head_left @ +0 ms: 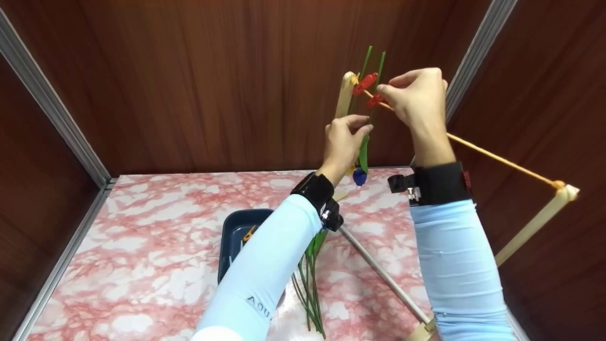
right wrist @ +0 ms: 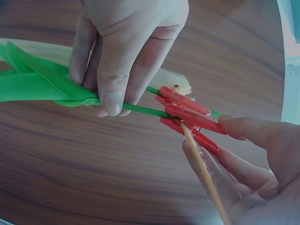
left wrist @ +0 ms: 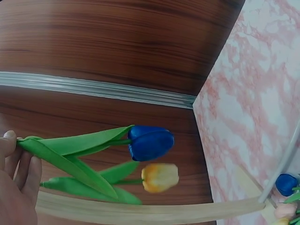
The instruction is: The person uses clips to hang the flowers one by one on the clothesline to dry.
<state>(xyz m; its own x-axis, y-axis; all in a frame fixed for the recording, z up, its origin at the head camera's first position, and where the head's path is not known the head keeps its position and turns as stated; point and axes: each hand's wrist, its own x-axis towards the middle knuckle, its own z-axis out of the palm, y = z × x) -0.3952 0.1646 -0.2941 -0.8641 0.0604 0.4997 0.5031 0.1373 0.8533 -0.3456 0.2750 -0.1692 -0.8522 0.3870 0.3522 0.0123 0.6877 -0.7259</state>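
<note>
My left hand (head_left: 342, 144) pinches the green stem of an artificial blue tulip (left wrist: 151, 143), which hangs flower down. With thumb and fingers, my right hand (head_left: 421, 97) grips a red clothespin (right wrist: 194, 117) at the orange rope (head_left: 502, 161), and that tulip's stem runs to its jaws. Just beside it, a second red clothespin (head_left: 365, 84) sits near the rope's left end, with another stem through it. A yellow tulip (left wrist: 160, 177) hangs there, behind the blue one. The rope is tied to a wooden post (head_left: 344, 97) at its left end.
A second wooden post (head_left: 535, 227) bears the rope's right end. A pale rod (head_left: 383, 270) runs low between the posts' feet. Several tulip stems (head_left: 310, 284) lie on the pink marbled table (head_left: 142, 265), beside a dark blue tray (head_left: 226, 222) partly hidden by my left sleeve.
</note>
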